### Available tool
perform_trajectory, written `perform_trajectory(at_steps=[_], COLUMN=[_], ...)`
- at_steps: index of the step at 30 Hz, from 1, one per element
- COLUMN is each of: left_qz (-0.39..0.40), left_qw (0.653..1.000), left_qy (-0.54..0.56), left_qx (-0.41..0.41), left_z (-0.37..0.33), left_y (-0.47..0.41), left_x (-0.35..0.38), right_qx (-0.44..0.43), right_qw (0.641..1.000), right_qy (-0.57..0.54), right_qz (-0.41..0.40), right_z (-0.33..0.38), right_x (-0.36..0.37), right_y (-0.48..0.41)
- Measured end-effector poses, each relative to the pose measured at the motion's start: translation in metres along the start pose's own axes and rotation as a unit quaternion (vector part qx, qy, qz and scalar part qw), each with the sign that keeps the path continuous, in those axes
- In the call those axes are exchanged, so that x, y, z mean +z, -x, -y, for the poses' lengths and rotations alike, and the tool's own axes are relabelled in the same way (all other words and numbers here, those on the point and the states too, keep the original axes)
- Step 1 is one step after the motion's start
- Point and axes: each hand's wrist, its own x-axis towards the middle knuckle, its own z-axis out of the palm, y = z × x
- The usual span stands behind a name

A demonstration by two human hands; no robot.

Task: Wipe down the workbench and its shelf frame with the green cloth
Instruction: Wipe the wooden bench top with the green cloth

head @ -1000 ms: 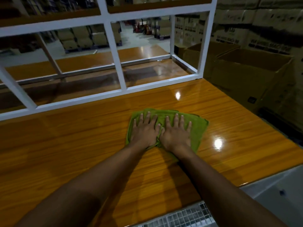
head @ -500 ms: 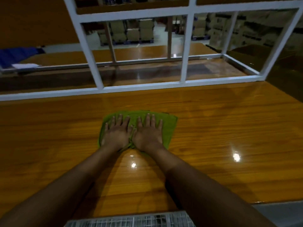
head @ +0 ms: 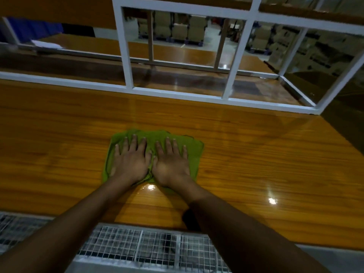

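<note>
Wiping is in hand: left hand (head: 131, 162) and right hand (head: 171, 163), grip released, press flat on the green cloth (head: 194, 152) mid-counter (head: 256, 154), shelf frame (head: 126, 56) probably next.

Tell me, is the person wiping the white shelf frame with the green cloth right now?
No, both the left hand and right hand press the green cloth flat on the wooden workbench, short of the white shelf frame.

Both forearms bare to the frame's lower edge, no sleeves, watch, rings or gloves in view; left hand (head: 131, 162) and right hand (head: 171, 164) bare too, nails short and unpainted.
</note>
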Motion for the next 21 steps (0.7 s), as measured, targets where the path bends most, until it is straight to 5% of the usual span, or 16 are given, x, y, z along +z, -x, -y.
perform_trajectory(at_steps=[9,21], left_qz=[0.000,0.024], left_qw=[1.000,0.993], left_qy=[-0.005,0.011], left_qx=[-0.010,0.111], left_z=[-0.079,-0.293], left_y=[0.026,-0.027], left_x=[0.011,0.019], right_qx=[-0.030,0.107], right_qw=[0.999,0.993], right_qy=[-0.009,0.001], right_qz=[-0.011,-0.052], right_z=[-0.075,-0.277], right_x=[-0.011,-0.049], right_y=[0.036,0.053])
